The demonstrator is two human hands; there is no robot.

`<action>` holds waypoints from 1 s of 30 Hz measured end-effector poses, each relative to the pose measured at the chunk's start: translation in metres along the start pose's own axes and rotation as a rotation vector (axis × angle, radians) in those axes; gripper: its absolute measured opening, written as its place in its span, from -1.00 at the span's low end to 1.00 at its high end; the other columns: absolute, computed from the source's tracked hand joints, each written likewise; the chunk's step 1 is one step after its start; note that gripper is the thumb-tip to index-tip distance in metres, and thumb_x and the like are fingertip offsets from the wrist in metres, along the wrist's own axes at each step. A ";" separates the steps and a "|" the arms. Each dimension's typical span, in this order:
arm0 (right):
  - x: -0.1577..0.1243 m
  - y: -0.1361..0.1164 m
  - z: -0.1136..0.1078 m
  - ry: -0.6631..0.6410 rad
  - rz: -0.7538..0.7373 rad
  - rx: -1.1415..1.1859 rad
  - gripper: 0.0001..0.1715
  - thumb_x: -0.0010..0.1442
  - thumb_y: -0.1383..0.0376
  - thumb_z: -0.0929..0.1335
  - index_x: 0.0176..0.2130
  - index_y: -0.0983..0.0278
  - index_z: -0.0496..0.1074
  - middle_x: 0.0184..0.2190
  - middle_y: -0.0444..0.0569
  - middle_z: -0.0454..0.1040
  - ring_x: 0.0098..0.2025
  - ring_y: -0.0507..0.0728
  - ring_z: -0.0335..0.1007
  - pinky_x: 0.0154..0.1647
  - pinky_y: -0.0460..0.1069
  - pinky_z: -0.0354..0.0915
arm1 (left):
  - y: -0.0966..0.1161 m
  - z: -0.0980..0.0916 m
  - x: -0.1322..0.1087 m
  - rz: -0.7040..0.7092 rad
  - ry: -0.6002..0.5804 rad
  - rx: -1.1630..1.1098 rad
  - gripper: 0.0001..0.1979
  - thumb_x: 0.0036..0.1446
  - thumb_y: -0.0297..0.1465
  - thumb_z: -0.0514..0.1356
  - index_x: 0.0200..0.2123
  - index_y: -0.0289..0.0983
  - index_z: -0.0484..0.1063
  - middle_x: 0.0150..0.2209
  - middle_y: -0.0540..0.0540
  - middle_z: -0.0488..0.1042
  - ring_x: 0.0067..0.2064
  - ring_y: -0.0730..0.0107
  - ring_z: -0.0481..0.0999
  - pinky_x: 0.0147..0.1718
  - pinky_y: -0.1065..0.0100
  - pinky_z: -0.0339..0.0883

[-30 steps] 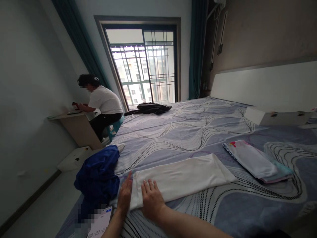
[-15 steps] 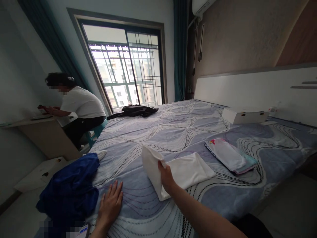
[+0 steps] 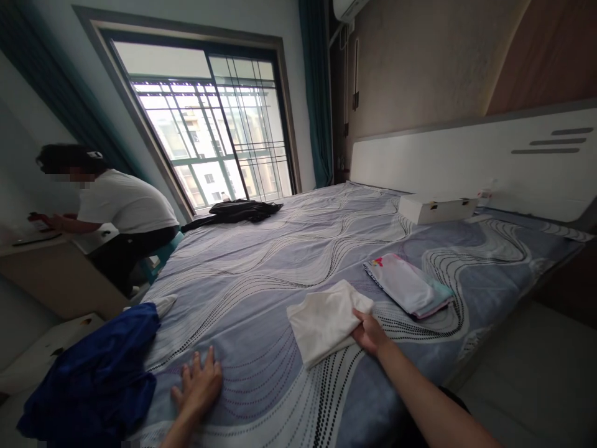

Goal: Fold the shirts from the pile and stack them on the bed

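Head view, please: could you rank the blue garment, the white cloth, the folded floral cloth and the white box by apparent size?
1. blue garment, though it lies nearest the camera
2. white cloth
3. folded floral cloth and white box: look alike; the box lies farther away, so unranked

One head-worn view looks forward and down across the bed point(image 3: 289, 249).

The left hand point(image 3: 199, 387) lies flat, palm down, fingers spread and pointing away from the body, its forearm coming up from below. The right arm stretches forward, and the right hand point(image 3: 370, 331) is closed in a pinch.
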State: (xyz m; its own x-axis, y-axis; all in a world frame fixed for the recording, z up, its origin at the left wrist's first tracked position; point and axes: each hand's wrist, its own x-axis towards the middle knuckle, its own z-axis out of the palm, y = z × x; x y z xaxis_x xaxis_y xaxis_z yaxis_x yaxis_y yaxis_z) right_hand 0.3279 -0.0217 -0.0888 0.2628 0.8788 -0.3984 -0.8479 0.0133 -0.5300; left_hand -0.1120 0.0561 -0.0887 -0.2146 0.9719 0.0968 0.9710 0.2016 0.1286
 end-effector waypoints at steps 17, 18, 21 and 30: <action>-0.027 0.022 0.014 -0.063 -0.200 -0.202 -0.40 -0.07 0.06 0.45 -0.07 0.29 0.43 -0.06 0.20 0.56 0.12 0.35 0.43 0.10 0.27 0.39 | 0.195 -0.029 -0.067 0.102 -0.193 -0.469 -0.51 0.30 -0.22 -0.15 -0.07 -0.17 0.55 0.36 -0.17 0.23 0.39 0.01 0.11 0.25 -0.28 0.00; -0.032 0.026 0.016 -0.083 -0.188 -0.198 -0.39 -0.08 0.05 0.46 -0.07 0.28 0.43 -0.07 0.19 0.56 0.10 0.35 0.45 0.09 0.27 0.40 | 0.185 -0.035 -0.064 0.103 -0.189 -0.479 -0.50 0.30 -0.20 -0.16 -0.06 -0.16 0.55 0.34 -0.15 0.26 0.37 0.03 0.17 0.23 -0.22 0.09; -0.051 0.049 0.024 -0.155 -0.145 -0.197 -0.36 -0.10 0.08 0.48 -0.03 0.26 0.42 -0.08 0.15 0.58 0.07 0.34 0.47 0.04 0.26 0.42 | 0.147 -0.050 -0.059 0.072 -0.160 -0.470 -0.49 0.29 -0.17 -0.16 -0.06 -0.17 0.54 0.33 -0.16 0.27 0.34 0.02 0.23 0.20 -0.14 0.18; -0.085 0.099 0.022 -0.079 -0.031 -0.508 -0.12 -0.08 0.23 0.35 0.24 0.34 0.23 -0.02 0.25 0.54 0.14 0.44 0.41 0.12 0.33 0.35 | 0.047 -0.046 -0.087 0.005 -0.104 -0.178 -0.57 0.26 -0.17 -0.04 -0.17 -0.26 0.55 0.34 -0.30 0.22 0.39 -0.24 0.06 0.23 -0.26 0.09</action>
State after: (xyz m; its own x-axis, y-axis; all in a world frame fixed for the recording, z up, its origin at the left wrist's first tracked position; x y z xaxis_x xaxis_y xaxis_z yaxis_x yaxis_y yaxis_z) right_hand 0.2111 -0.0840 -0.0910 0.2318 0.9154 -0.3292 -0.5048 -0.1761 -0.8451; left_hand -0.0524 -0.0248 -0.0455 -0.1889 0.9820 -0.0035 0.9360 0.1812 0.3018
